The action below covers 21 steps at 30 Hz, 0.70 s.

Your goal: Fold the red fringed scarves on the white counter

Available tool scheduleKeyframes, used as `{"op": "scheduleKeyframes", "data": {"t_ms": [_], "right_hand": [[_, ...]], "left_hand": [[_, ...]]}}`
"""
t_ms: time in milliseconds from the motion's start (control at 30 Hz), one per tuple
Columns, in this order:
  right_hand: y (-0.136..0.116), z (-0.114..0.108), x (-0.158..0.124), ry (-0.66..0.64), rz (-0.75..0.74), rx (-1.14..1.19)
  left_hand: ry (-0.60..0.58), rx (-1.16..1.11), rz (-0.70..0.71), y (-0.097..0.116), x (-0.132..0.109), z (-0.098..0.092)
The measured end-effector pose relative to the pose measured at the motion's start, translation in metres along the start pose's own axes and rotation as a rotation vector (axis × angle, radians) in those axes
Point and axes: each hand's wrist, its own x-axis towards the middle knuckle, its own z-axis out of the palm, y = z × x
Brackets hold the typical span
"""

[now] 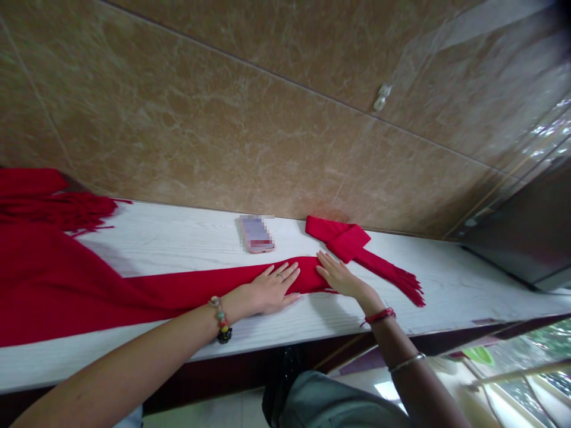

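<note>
A long red cloth runs along the white wood-grain counter, wide at the left and narrow toward the middle. My left hand lies flat on its narrow part, fingers spread, a ring on one finger. At the cloth's right end rests my right hand, palm down with the fingers stretched out. Just beyond that hand is a folded red scarf, crossed over itself, its fringed tail pointing right. Neither hand grips anything.
A phone lies behind the cloth near the tiled wall. More red fringed fabric is heaped at the far left. A dark appliance-like box stands at the counter's right end.
</note>
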Motion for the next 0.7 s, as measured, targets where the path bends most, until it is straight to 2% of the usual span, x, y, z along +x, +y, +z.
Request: {"op": "scheduleKeyframes", "data": {"t_ms": [67, 133, 200, 267, 333, 433, 533, 600, 700], "right_hand": [[-0.002, -0.009, -0.001, -0.015, 0.03, 0.026], [-0.011, -0.023, 0.0, 0.029, 0.114, 0.069], [-0.026, -0.035, 0.002, 0.103, 0.159, 0.13], [-0.044, -0.042, 0.005, 0.127, 0.101, 0.181], [-0.056, -0.042, 0.008, 0.087, 0.015, 0.196], [-0.061, -0.033, 0.008, -0.002, -0.043, 0.19], [-0.059, -0.032, 0.008, -0.081, -0.065, 0.193], [-0.064, -0.04, 0.011, -0.097, -0.046, 0.197], [-0.09, -0.061, 0.026, -0.067, -0.05, 0.236]], "left_hand": [[-0.032, -0.005, -0.023, -0.002, -0.007, -0.003], [-0.051, -0.017, -0.044, -0.006, -0.016, -0.008], [-0.023, -0.024, -0.052, -0.013, -0.029, -0.013], [0.039, 0.001, -0.075, -0.022, -0.042, -0.017], [0.059, 0.043, -0.142, -0.032, -0.055, -0.016], [0.02, 0.082, -0.227, -0.045, -0.071, -0.007], [0.021, 0.088, -0.205, -0.051, -0.083, 0.003], [0.019, 0.075, -0.19, -0.054, -0.09, 0.004], [0.011, 0.065, -0.239, -0.062, -0.1, -0.006]]}}
